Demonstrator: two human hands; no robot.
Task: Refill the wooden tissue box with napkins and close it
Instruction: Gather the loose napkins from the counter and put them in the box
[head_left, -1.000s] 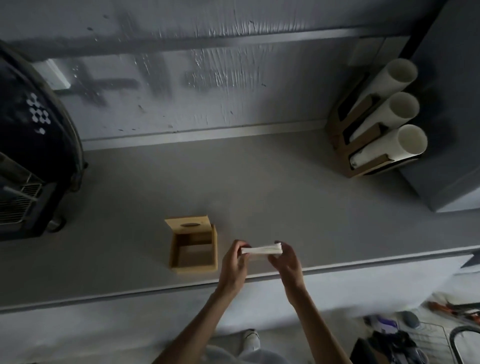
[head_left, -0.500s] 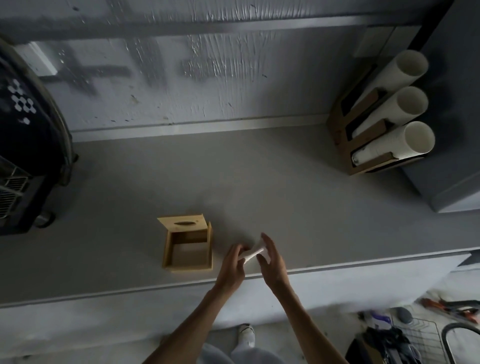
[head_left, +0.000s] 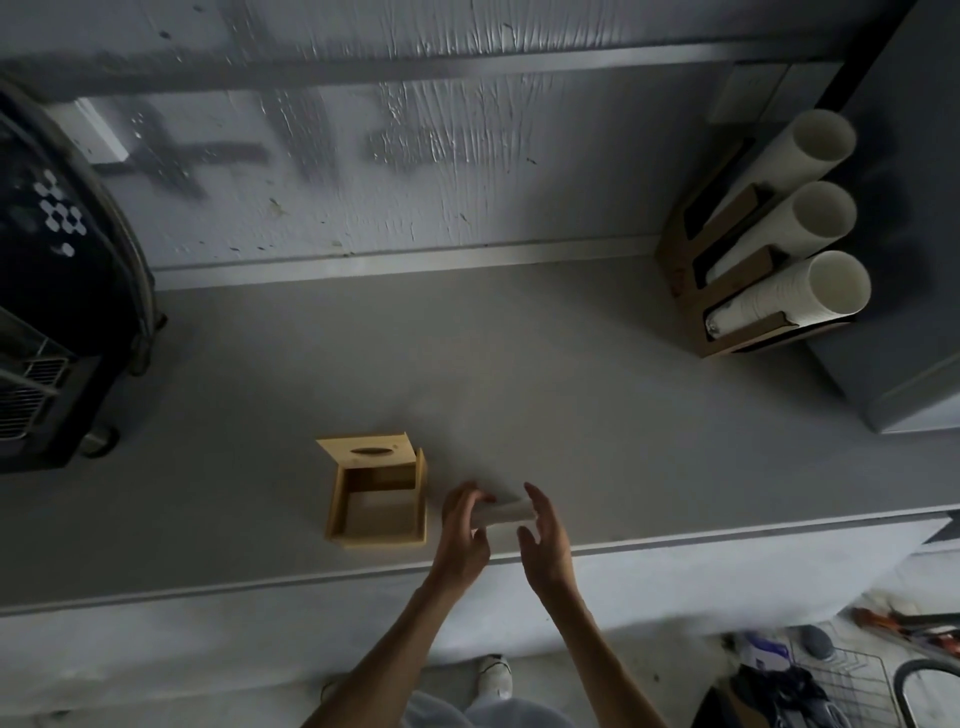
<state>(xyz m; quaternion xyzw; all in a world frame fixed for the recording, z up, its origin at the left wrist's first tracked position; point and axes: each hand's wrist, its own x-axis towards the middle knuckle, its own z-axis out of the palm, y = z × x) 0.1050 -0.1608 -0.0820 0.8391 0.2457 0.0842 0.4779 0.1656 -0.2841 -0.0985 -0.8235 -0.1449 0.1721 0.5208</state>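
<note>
The wooden box (head_left: 376, 506) sat on the grey table (head_left: 545, 395) near its front edge, toward seven o'clock of the table's middle. Its slotted lid (head_left: 370, 451) stood swung up at the box's twelve o'clock side, leaving the inside open. Just beside the box, at its three o'clock, a stack of napkins (head_left: 503, 513) was held above the table between both hands. The left hand (head_left: 464, 530) gripped the stack's left end with curled fingers. The right hand (head_left: 545, 540) was spread, fingers extended, its palm against the right end. Far off at two o'clock, a cup holder (head_left: 727, 291) carried three rows of white cups (head_left: 802, 291).
</note>
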